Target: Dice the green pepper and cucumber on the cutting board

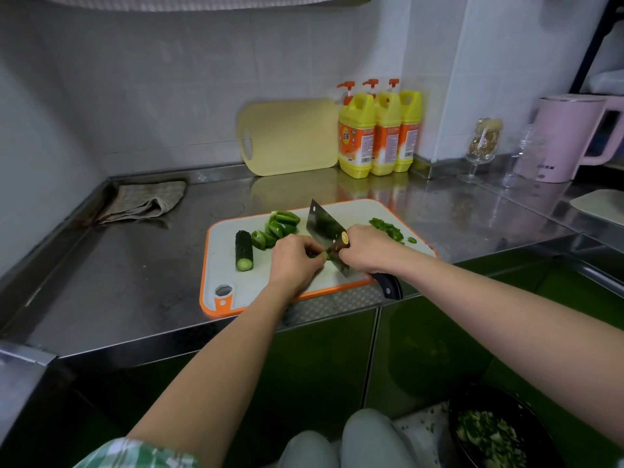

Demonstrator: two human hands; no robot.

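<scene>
Left hand point(293, 261) is on the cutting board point(221, 261), fingers curled down and pinching a green pepper strip point(320, 255), of which only a small bit shows at the fingertips. Right hand point(366, 248) is clamped round the handle of a cleaver point(324, 228), whose dark handle end sticks out below the wrist. The blade is upright, tilted a bit, with its edge down on the strip just beside the left fingertips. The board is white with an orange rim and lies at the front edge of the steel desk point(135, 271). The cucumber point(243, 250) is a short dark bumpy piece with a pale cut end, lying on the left part of the board, uncut and apart from both hands. A pile of pepper strips point(277, 226), bright glossy green and curved, lies between the cucumber and the blade. Diced pepper point(388, 229), small loose bits, sits on the right side of the board behind the right hand. By the back wall are a yellow board point(290, 136) leaning upright, three yellow soap bottles point(378, 130), a crumpled cloth point(145, 201) on the left and a pink kettle point(570, 136) on the right. A black bowl point(526, 420) of chopped greens is at the lower right, below desk level.
</scene>
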